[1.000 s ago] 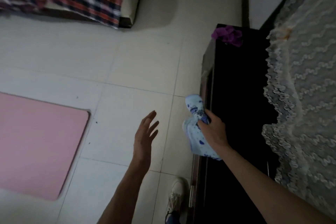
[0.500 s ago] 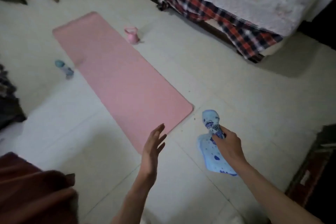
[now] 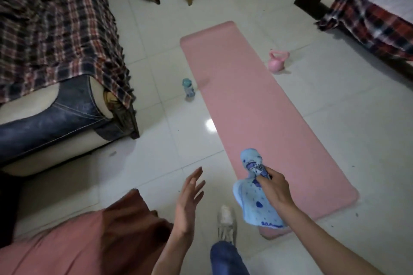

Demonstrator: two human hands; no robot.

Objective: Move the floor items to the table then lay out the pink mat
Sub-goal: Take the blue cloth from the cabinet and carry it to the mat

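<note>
Head view, left to right. Plaid-covered sofa (image 3: 55, 35) at far left, jeans (image 3: 51, 123) draped over its arm. Small teal bottle (image 3: 188, 88) upright on tile, just beside the pink mat (image 3: 257, 107). Left hand (image 3: 188, 203) raised edge-on above the floor, fingers straight and slightly spread, holding nothing. Pink mat lying flat, unrolled. Right hand (image 3: 273, 188) reaching forward over the mat's near end, fingers pinched on a light blue patterned cloth (image 3: 257, 196). Pink kettlebell (image 3: 278, 60) on tile right of the mat.
</note>
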